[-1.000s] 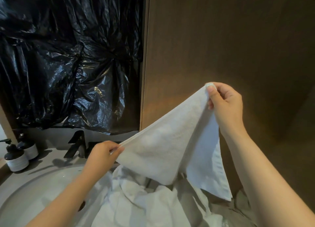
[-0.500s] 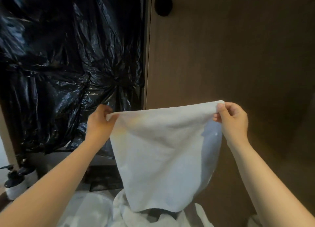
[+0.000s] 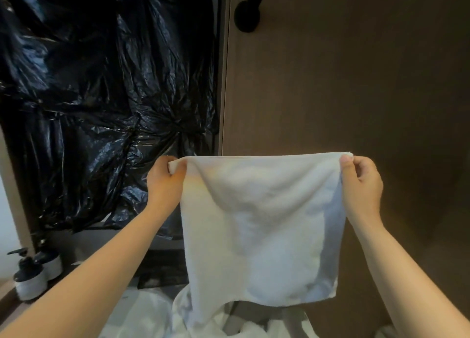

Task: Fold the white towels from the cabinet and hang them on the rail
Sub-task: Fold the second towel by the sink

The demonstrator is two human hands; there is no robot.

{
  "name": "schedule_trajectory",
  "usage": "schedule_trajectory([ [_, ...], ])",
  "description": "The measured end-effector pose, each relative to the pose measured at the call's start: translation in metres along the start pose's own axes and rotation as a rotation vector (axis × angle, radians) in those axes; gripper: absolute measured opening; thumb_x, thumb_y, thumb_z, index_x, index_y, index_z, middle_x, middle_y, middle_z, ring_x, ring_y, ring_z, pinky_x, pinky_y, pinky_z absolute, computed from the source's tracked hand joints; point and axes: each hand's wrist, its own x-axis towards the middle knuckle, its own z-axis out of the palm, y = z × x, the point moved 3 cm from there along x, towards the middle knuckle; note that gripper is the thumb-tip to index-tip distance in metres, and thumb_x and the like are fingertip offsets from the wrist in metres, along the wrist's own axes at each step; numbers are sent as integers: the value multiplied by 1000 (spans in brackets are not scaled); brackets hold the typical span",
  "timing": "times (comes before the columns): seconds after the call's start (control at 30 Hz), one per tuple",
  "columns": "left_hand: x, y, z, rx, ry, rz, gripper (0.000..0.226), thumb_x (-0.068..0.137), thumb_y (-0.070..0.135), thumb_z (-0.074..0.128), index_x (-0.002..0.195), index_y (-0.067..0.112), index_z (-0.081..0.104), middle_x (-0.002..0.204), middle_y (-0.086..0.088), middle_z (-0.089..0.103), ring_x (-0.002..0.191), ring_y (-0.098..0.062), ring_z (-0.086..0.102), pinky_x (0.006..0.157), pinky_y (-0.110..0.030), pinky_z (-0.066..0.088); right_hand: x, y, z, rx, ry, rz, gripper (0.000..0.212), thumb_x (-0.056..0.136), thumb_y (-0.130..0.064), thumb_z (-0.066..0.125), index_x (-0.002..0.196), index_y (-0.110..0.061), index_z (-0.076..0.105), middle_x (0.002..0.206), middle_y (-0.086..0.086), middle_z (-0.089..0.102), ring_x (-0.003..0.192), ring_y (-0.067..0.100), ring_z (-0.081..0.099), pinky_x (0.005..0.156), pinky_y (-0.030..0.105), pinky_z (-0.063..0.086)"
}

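A small white towel (image 3: 262,226) hangs doubled over in front of me, its top edge stretched level. My left hand (image 3: 165,182) pinches the top left corner and my right hand (image 3: 361,182) pinches the top right corner. Below it lies a heap of more white towels (image 3: 152,312), partly hidden by my arms. High on the brown wall panel, a black mount of the rail (image 3: 248,13) shows; the rest of the rail is out of frame.
Crumpled black plastic sheeting (image 3: 101,109) covers the wall on the left. Two dark-topped pump bottles (image 3: 33,274) stand on the counter at the lower left. The brown wood panel (image 3: 356,83) fills the right side.
My left hand has lifted its towel corner from near the sink up level with the right hand. The towel now hangs flat, and my view has tilted upward, bringing the rail mount into sight.
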Motion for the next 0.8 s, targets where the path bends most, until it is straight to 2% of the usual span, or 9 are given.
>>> schedule_trajectory([
  [0.1, 4, 16, -5, -229, -38, -107, 24, 89, 30, 58, 99, 9, 64, 87, -5, 66, 78, -18, 61, 65, -32, 48, 4, -7, -6, 62, 36, 30, 31, 101, -41, 45, 90, -14, 54, 76, -8, 49, 62, -7, 48, 56, 5, 39],
  [0.17, 9, 22, -7, -365, -91, -211, 19, 87, 29, 62, 98, 15, 68, 93, -8, 71, 85, -24, 68, 74, -40, 55, 8, -12, -9, 45, 31, 49, 33, 99, -42, 45, 83, -14, 54, 73, -8, 50, 63, 0, 48, 58, 14, 39],
  [0.23, 13, 20, -7, -377, -141, -264, 18, 83, 28, 65, 96, 17, 69, 93, -9, 73, 86, -26, 70, 75, -39, 58, 9, -11, -11, -10, 28, 64, 34, 99, -40, 46, 82, -12, 56, 72, -4, 52, 64, 6, 48, 58, 19, 38],
  [0.33, 11, -3, -5, -210, -172, -311, 29, 80, 32, 69, 101, 13, 67, 95, -7, 71, 86, -25, 68, 70, -35, 55, -4, 10, -11, -123, 13, 118, 33, 98, -38, 46, 87, -10, 58, 75, -2, 55, 67, 9, 52, 57, 19, 37],
  [0.43, -14, -37, -1, 157, -230, -223, 20, 88, 34, 65, 97, 16, 66, 89, -2, 66, 85, -21, 61, 68, -30, 42, -30, 49, -12, -295, -42, 177, 30, 99, -40, 46, 93, -13, 58, 79, -3, 56, 72, 9, 54, 57, 19, 36],
  [0.47, -24, -48, 1, 204, -249, -199, 18, 89, 32, 64, 95, 16, 67, 86, 0, 65, 83, -19, 60, 65, -29, 40, -39, 61, -13, -354, -66, 186, 30, 100, -40, 45, 94, -13, 57, 79, -3, 56, 73, 11, 55, 57, 20, 36],
  [0.6, -62, -72, 8, 240, -249, -193, 17, 91, 32, 63, 92, 16, 67, 76, 10, 60, 71, -3, 53, 57, -20, 35, -72, 91, -17, -432, -145, 208, 32, 99, -38, 48, 91, -9, 59, 78, 2, 58, 70, 16, 54, 55, 23, 35],
  [0.8, -94, -68, 8, 165, -256, -206, 19, 94, 34, 59, 89, 16, 66, 80, 5, 64, 73, -7, 57, 58, -22, 37, -101, 82, -19, -217, -149, 206, 26, 96, -37, 55, 77, -19, 57, 70, 0, 57, 65, 13, 56, 55, 19, 39],
])
